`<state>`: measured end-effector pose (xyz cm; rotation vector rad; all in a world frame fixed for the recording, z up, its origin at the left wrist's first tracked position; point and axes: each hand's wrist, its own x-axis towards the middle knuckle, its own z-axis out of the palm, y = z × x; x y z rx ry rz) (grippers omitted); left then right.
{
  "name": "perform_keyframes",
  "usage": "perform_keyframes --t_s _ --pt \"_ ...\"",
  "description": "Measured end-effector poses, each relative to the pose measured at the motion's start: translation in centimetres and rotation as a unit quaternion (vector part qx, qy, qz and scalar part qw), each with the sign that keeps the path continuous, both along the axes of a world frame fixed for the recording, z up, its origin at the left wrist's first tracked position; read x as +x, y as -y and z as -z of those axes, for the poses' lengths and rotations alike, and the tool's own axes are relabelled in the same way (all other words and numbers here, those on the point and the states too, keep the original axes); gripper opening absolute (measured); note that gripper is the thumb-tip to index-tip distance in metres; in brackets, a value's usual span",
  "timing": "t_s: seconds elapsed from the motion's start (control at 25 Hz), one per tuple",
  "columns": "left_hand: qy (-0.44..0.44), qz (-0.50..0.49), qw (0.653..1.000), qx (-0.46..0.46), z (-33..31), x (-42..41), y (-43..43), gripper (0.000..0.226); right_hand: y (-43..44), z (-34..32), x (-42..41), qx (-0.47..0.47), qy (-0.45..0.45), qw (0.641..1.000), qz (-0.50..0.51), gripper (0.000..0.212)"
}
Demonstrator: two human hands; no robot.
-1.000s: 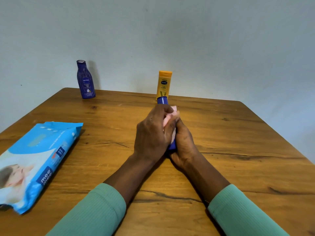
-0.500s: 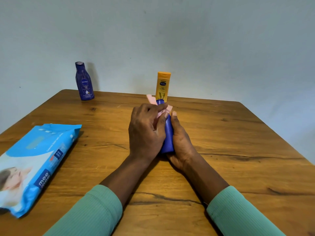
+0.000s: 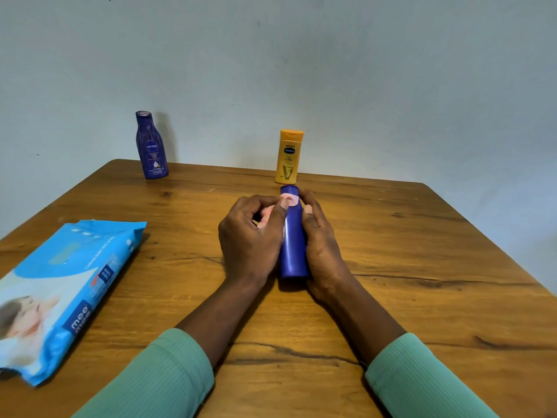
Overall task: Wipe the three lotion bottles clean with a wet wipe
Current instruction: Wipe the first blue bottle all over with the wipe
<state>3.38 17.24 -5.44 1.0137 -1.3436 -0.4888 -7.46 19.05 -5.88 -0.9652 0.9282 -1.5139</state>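
Blue bottle (image 3: 294,245) | right hand (image 3: 322,245) fingers curled round it | left hand (image 3: 250,236) fingers pinch pink wipe (image 3: 288,200) at its top

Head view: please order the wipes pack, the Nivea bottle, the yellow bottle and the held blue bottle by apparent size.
1. wipes pack, clearly largest.
2. held blue bottle, though it is nearer and partly covered.
3-4. Nivea bottle and yellow bottle look nearly alike; Nivea perhaps slightly taller.
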Motion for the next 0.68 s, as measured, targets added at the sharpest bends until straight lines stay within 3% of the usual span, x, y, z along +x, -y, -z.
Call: perform_keyframes --t_s 0.16,0.28,0.4,0.48,0.6,0.68 --pt "0.008 0.042 0.999 -0.006 0.1 -0.7 -0.5 0.021 -0.1 0.2 -0.7 -0.013 -0.028 0.999 -0.009 0.04" --pt "-0.098 0.057 0.993 0.042 -0.6 -0.2 0.6 0.015 -0.2 -0.1 -0.5 -0.035 -0.059 0.996 -0.064 0.052" --pt "-0.17 0.085 0.975 0.116 -0.3 -0.3 0.4 0.018 -0.4 -0.3 -0.9 -0.017 -0.027 0.997 -0.063 0.058" --pt "-0.138 0.108 0.978 0.115 0.3 -0.6 -0.6 0.021 -0.2 -0.2 -1.2 0.0 0.021 0.998 -0.055 0.051" --pt "-0.052 0.139 0.988 0.045 0.3 -1.1 -2.0 0.013 -0.1 -0.4 -1.5 0.062 0.106 0.991 -0.062 0.061" --pt "-0.02 0.132 0.991 -0.002 -0.1 -1.4 -1.6 0.012 -0.4 -0.8 -1.9 0.086 0.117 0.986 -0.076 0.054"
